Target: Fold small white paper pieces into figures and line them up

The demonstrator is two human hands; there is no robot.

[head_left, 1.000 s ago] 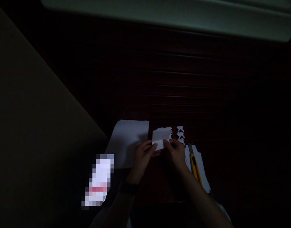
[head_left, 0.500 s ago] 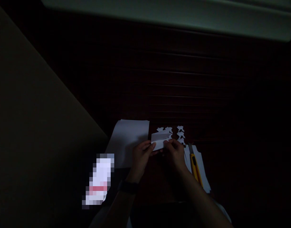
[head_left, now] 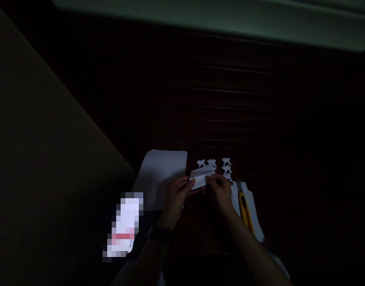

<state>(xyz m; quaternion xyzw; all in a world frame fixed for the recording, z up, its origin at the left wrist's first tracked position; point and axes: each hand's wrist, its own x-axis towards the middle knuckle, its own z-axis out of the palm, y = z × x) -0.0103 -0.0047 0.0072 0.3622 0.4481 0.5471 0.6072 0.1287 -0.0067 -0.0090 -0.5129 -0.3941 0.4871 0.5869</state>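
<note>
A small folded sheet of white paper (head_left: 200, 180) is held between my two hands, its crease running across it and its upper flap tilted up. My left hand (head_left: 176, 194) pinches the left end, thumb on top. At the right end, my right hand (head_left: 220, 191) grips the paper with thumb and fingers closed. Just beyond the paper lie several small folded white paper figures (head_left: 226, 168) in columns, some partly hidden behind the sheet. Large white paper sheets (head_left: 161, 171) lie to the left, partly under my left hand.
Right of my right forearm, a yellow utility knife (head_left: 245, 212) with its blade out rests on white paper pieces (head_left: 255, 216). At lower left glows a bright pixelated rectangle (head_left: 127, 218). The dark slatted wooden surface (head_left: 224, 95) stretches ahead; the room is dim.
The folded paper has tilted slightly in my fingers and its upper flap sits lower. Both hands stay nearly in place.
</note>
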